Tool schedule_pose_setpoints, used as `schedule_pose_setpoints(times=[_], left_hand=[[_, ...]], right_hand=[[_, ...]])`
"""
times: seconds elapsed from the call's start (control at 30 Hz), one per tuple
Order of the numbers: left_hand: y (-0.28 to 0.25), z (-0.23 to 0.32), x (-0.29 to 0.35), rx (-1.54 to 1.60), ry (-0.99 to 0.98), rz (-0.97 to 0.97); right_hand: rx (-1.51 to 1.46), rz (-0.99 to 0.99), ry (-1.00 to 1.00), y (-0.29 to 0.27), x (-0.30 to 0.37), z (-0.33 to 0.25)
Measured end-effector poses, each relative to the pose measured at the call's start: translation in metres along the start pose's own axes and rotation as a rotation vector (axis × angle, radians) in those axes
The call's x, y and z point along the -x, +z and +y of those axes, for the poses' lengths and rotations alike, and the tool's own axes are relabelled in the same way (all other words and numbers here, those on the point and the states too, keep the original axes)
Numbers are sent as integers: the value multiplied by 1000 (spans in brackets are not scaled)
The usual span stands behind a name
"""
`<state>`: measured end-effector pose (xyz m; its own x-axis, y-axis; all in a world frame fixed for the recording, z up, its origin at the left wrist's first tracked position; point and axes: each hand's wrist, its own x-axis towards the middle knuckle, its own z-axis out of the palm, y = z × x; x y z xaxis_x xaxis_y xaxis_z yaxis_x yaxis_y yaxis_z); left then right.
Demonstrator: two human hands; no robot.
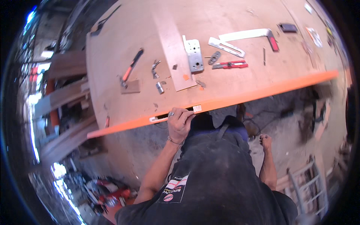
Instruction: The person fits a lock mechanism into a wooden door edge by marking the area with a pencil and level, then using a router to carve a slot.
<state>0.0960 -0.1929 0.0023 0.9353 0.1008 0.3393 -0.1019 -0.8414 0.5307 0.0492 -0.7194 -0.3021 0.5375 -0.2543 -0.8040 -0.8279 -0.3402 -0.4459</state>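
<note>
Head view looks down on a wide wooden panel [112, 56] whose near edge is orange. About midway along that edge, a narrow dark slot [163, 116] is cut, and the left hand [180, 124] rests over it. Its thumb and fingers are drawn together, their tips by a small white patch [197, 108] at the slot's right end; whether they pinch anything I cannot tell. Well apart, beyond the near edge, the right hand [266, 141] hangs beside the body with curled fingers; I cannot tell whether it holds something.

On the panel, a pale wooden strip [168, 41] runs from the far edge toward the slot. A silver lock case [195, 56] lies against its right side. Farther right are a red cutter knife [230, 65], a white slotted plate [227, 47] and a red-handled square [273, 40]. Toward the left edge lies an orange-and-black hammer [132, 68]; a metal cylinder [160, 87] sits between it and the strip.
</note>
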Motion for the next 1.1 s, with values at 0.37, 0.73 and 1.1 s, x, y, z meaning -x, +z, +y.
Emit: schedule_pose_setpoints(times=[0.37,0.73,1.1], left_hand=[[-15,-15,-23,79,63,-306],[-46,-41,-26,-21,62,-473],[-53,-36,-15,-210,-130,-531]], right_hand=[[140,172,-103,280,255,214],[-356,194,436,422,388,264],[-315,366,313,367,357,365]])
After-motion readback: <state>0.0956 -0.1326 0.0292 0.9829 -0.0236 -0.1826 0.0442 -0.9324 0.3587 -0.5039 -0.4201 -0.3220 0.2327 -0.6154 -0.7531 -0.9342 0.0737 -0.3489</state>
